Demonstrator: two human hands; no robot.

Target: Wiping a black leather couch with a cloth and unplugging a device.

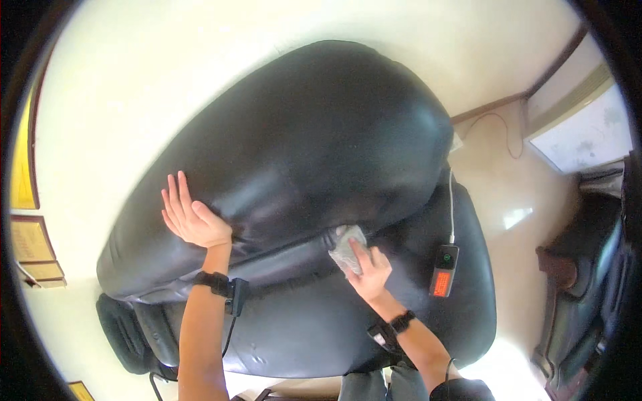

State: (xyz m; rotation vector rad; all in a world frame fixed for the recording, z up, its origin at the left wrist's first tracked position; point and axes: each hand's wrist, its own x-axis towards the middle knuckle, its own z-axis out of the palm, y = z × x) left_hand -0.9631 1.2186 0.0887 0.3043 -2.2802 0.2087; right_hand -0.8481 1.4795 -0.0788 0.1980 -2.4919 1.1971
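A large black leather sofa (311, 135) fills the middle of the head view, its backrest above and its seat cushion (301, 326) below. My left hand (193, 215) lies flat on the left part of the backrest with its fingers spread, holding nothing. Toward the centre, my right hand (368, 268) presses a crumpled light grey cloth (348, 250) against the crease where the backrest meets the seat. Both wrists wear black straps with small devices.
A power bank (444, 270) with a white cable rests on the seat, right of my right hand. A second dark sofa (592, 260) stands at the far right. Framed pictures (32, 238) hang at left. A red cord (506, 133) lies on the floor.
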